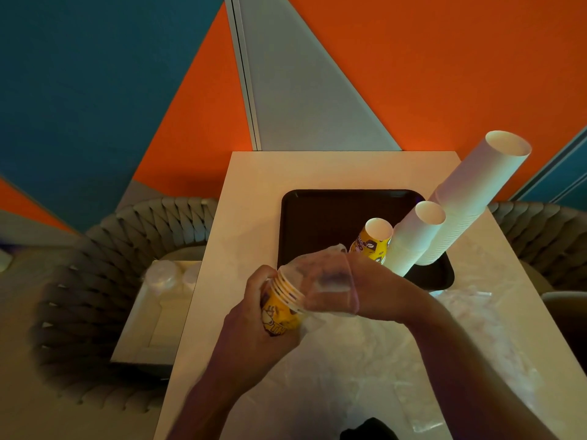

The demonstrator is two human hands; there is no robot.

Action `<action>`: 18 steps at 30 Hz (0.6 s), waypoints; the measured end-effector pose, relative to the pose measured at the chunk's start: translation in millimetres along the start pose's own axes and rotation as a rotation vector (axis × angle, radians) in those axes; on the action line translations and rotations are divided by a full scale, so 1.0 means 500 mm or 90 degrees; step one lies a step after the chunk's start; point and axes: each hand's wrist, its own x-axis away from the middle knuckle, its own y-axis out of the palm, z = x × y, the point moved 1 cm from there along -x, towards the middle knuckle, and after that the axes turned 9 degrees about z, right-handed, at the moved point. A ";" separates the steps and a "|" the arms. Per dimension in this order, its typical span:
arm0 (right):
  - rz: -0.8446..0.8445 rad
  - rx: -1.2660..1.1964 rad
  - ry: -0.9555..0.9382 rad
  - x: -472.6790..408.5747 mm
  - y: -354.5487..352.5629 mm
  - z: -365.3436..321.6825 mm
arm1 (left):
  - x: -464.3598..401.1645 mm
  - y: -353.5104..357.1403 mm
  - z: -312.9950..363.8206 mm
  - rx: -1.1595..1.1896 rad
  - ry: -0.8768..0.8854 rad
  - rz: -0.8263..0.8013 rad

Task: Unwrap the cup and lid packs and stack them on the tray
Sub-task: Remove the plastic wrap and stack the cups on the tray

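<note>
Yellow printed cups [281, 308], a nested bundle showing about five cream rims, sit just below the middle of the frame in the left hand [254, 315], whose fingers curl round the bundle's patterned side. The rims point right into a clear plastic wrap [320, 281], thin and crinkled, which the right hand [371, 289] grasps over the bundle's open end; its fingers are blurred behind the film. Three stacks stand on the black tray [317, 217], a rounded rectangle with a raised lip in the middle of the frame: one short yellow stack [371, 242] with the same print, one mid-height white stack [413, 238] and one tall white stack [476, 192], all smooth paper tubes with ribbed rims, rising toward the upper right. The held bundle lies just in front of the tray, near the yellow stack but apart from it. More loose clear plastic [460, 328] is spread over the pale table [254, 185] at lower right. At the left, a woven chair [95, 281] carries a white box [152, 319] with what look like translucent lids [165, 277] on it.
</note>
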 end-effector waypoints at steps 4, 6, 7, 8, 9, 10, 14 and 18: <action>-0.042 -0.042 0.037 -0.003 0.008 0.003 | -0.001 0.005 0.004 -0.005 0.005 -0.018; -0.045 -0.065 0.038 -0.003 0.008 0.004 | -0.001 0.006 0.007 -0.010 0.010 -0.027; -0.044 -0.076 0.036 -0.004 0.007 0.005 | -0.001 0.007 0.008 -0.011 0.013 -0.031; -0.042 -0.090 0.033 -0.005 0.007 0.004 | -0.001 0.007 0.009 -0.011 0.014 -0.032; -0.040 -0.106 0.032 -0.005 0.006 0.003 | -0.001 0.008 0.011 -0.011 0.014 -0.032; -0.036 -0.123 0.031 -0.006 0.005 0.005 | -0.001 0.008 0.011 -0.013 0.013 -0.031; 0.032 -0.131 0.075 0.003 -0.011 0.010 | -0.002 0.005 0.009 -0.021 0.010 -0.021; 0.115 -0.151 0.192 0.023 -0.032 0.019 | 0.000 0.001 0.000 -0.038 0.001 -0.013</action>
